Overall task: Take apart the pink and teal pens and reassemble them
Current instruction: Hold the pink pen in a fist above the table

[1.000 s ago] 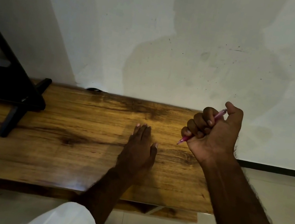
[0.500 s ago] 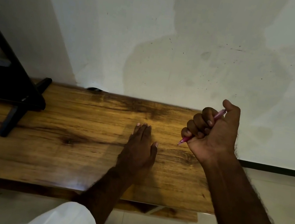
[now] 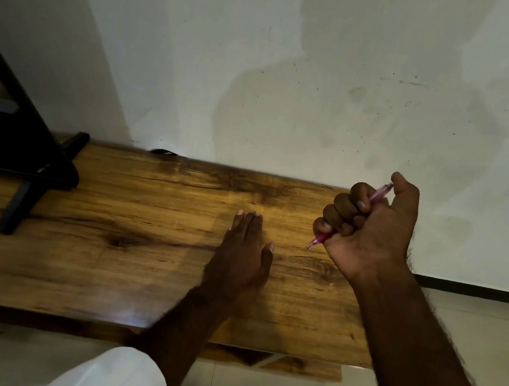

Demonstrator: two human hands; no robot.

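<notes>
Pink pen [image 3: 321,238] is clenched in the right hand [image 3: 373,227]. The fingers [image 3: 342,208] curl tightly round its slim, translucent barrel and the thumb stands up against its top end. Its pointed tip pokes out below the little finger, slanting down toward the bench [image 3: 100,250] near the bench's far right corner. The left hand [image 3: 242,252] is released and holds nothing. It lies palm down on the middle of the bench with its fingers straight and close together. Bare wood surrounds this hand, with the widest stretch running toward the bench's left end, where a black stand [image 3: 19,206] plants an angled leg. The bench top is a long, glossy plank of warm brown wood with dark grain streaks and a knot. Its near edge is straight, and its right end falls under the right forearm. Along the bench's far edge rises a pale, blotchy wall [image 3: 300,81]. Off the bench's right end lies light tiled floor [image 3: 476,334]. White sleeves [image 3: 118,379] cover both arms nearest the camera.
</notes>
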